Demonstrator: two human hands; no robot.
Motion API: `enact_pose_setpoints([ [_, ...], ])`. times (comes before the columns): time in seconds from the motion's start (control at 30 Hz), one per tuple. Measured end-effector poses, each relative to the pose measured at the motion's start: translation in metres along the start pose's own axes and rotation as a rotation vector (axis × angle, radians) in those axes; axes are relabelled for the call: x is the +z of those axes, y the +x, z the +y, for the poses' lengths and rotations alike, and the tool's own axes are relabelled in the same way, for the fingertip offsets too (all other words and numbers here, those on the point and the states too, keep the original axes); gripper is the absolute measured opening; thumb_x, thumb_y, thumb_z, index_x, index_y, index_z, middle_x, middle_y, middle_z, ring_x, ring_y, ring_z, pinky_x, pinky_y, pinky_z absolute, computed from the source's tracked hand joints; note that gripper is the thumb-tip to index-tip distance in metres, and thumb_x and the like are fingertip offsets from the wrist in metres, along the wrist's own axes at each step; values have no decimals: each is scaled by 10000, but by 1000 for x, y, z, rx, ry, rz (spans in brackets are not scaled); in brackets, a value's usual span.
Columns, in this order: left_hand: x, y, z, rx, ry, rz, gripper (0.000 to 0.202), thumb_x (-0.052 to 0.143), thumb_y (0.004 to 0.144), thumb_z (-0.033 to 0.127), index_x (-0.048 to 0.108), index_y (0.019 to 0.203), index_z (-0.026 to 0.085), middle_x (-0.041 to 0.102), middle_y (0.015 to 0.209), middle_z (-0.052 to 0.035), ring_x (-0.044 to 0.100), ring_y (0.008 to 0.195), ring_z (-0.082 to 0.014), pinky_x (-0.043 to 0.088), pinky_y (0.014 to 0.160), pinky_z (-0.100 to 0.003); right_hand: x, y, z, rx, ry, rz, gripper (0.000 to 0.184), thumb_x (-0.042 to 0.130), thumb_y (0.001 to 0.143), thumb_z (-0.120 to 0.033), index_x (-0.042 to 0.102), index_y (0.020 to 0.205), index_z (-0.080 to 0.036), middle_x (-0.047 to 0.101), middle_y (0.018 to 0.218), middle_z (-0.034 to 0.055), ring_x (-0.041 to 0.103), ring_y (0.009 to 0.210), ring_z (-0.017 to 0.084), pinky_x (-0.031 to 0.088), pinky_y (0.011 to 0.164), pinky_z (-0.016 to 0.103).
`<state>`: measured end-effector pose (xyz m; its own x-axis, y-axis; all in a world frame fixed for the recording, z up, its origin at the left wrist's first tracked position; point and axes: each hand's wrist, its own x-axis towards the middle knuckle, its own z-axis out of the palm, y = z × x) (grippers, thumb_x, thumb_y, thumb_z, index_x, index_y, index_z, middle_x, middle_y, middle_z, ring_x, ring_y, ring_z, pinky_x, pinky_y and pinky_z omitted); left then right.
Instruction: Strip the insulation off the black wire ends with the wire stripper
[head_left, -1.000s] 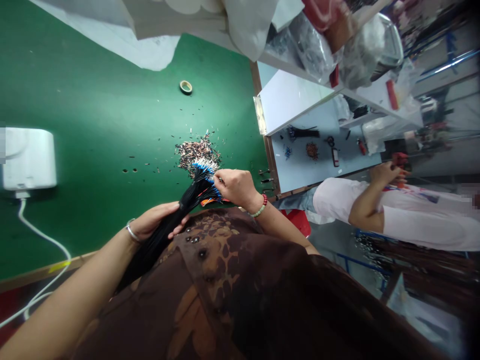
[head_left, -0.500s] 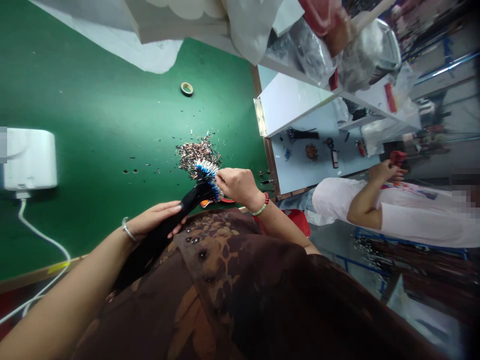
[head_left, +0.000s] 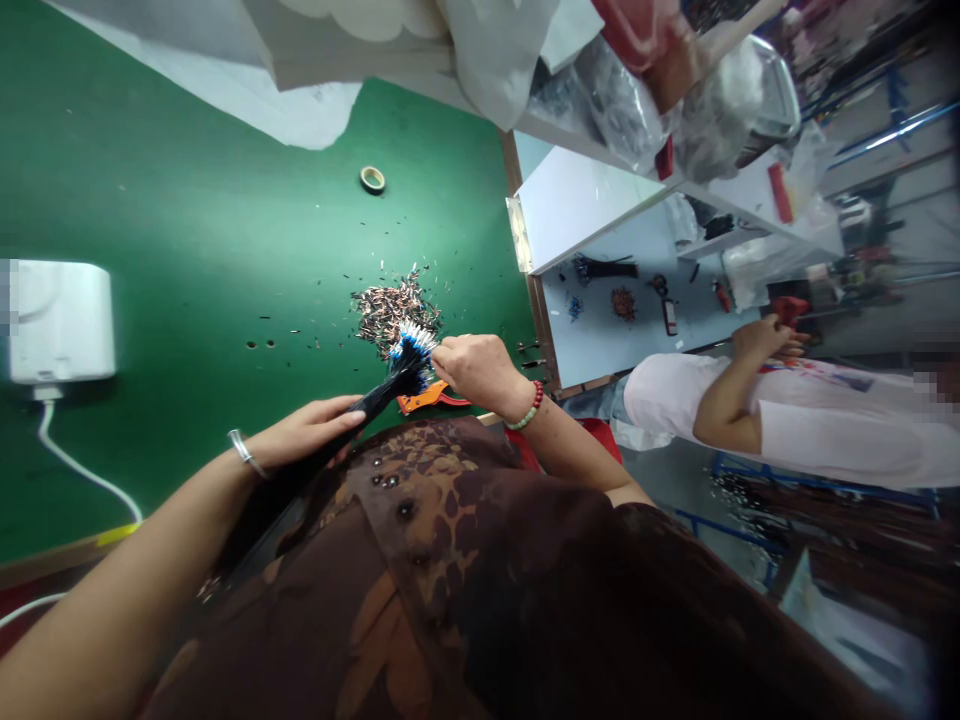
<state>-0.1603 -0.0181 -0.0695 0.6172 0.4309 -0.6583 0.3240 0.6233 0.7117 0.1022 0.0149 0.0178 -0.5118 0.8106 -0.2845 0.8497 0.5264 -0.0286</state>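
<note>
A thick bundle of black wires fans out at its far end into blue and whitish-silver tips. My left hand is wrapped round the bundle, thumb on top. The bundle's near part runs back under my left forearm, dark against my clothing. At the right side of the fanned tips is my right hand, its thumb and fingers pinched together; whatever is between them is too small to make out. Orange-handled pliers lie on the green table just below the tips, partly covered by the bundle.
A pile of short wire scraps lies beyond the tips. Farther off is a tape roll. A white box with a cable sits at left. A shelf with bags borders the right; a co-worker stands beyond.
The bundle's fanned end has narrowed and shifted slightly, uncovering more of the orange-handled pliers. My left hand has turned a little; my right hand stays pinched beside the tips.
</note>
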Motion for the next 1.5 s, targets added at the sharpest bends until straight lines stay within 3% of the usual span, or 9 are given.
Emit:
enact_pose_setpoints([
  [0.1,-2,0,2,19,116,32,826,623,696,705,533,1322,173,645,712,-22,596,607,-199,517,516,-285,3,1,0,-40,21,-4,275,423,981,-265,630,837,-155,645,830,54,497,674,131,174,559,304],
  [0.23,-5,3,3,137,238,86,770,628,673,721,644,1228,188,703,1110,-68,627,988,-286,534,831,-305,6,3,2,-65,69,-15,294,428,983,-301,632,822,-164,649,849,45,499,692,127,178,560,294],
  [0.33,-7,6,1,157,260,77,763,620,683,719,644,1241,200,674,1217,-53,584,1118,-318,490,937,-320,9,6,4,-85,103,-41,304,424,986,-308,637,827,-162,650,882,49,504,712,125,195,567,286],
  [0.57,-11,9,-7,183,330,62,741,600,718,700,628,1268,205,667,1240,-45,589,1133,-319,487,948,-317,20,10,11,-85,228,-24,253,431,989,-312,654,967,-194,648,966,36,536,787,126,250,603,264],
  [0.73,-10,10,-8,196,321,65,689,615,733,669,641,1254,219,686,1204,-38,614,1099,-306,504,925,-311,31,11,13,-134,306,-23,237,462,979,-300,667,943,-187,646,928,33,545,780,122,279,626,248],
  [0.87,-7,11,-7,209,300,66,707,647,709,668,650,1243,205,657,1262,-57,592,1153,-314,459,1005,-338,37,13,11,-146,336,-4,236,458,979,-282,666,951,-176,652,939,38,560,816,129,299,650,239],
  [1.2,-6,13,-11,244,249,68,687,704,692,609,650,1243,203,644,1281,-70,591,1162,-326,431,1044,-393,39,5,9,-143,268,39,260,451,984,-299,671,903,-187,670,902,25,574,759,119,266,602,254],
  [1.5,0,13,-9,193,160,30,683,708,683,607,652,1230,202,654,1265,-70,579,1161,-333,442,1026,-413,45,-1,6,-152,208,69,267,438,987,-298,669,911,-189,665,859,32,580,753,124,277,595,252],
])
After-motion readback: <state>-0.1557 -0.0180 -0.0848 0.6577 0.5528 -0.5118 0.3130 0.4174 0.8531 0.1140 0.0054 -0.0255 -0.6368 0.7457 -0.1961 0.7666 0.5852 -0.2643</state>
